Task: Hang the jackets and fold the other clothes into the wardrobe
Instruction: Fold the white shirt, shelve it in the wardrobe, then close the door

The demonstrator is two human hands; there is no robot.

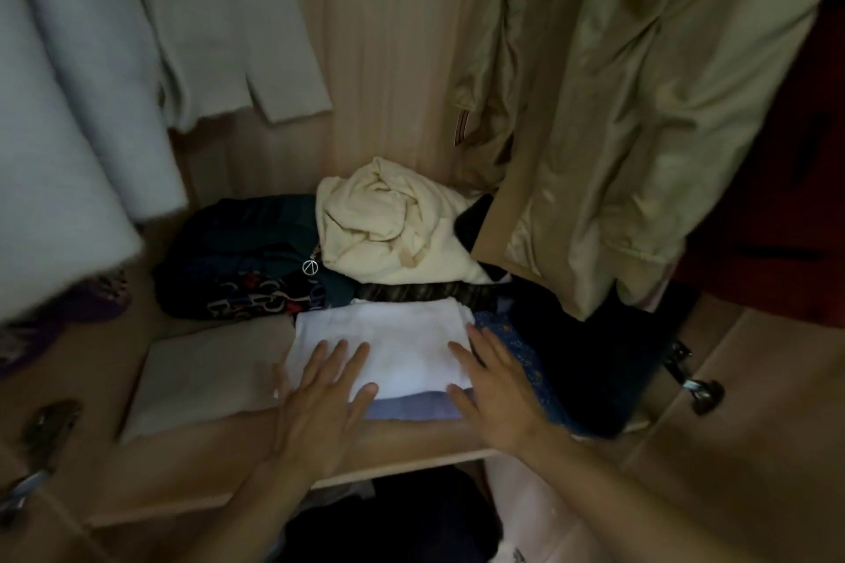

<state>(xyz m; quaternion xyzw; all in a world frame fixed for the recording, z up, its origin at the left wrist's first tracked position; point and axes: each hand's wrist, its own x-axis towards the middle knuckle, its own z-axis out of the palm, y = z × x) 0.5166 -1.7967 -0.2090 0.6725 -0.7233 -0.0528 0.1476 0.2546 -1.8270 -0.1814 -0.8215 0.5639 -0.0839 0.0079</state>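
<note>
matt white cloth [388,343], wood-grain shelf [219,462], satiny coat [640,105]

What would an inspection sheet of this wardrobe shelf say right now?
Surface: wooden shelf, bare along the front edge.
Job's things: white folded garment on a lilac cloth; beige folded cloth to its left; olive jacket and pale jackets hanging.
Clutter: cream garment crumpled at the back; dark printed garment bunched beside it.
Hands: left hand and right hand flat on that white garment, holding nothing.
Cables: nothing seen.
Surroundings: metal hinge at the right.
</note>
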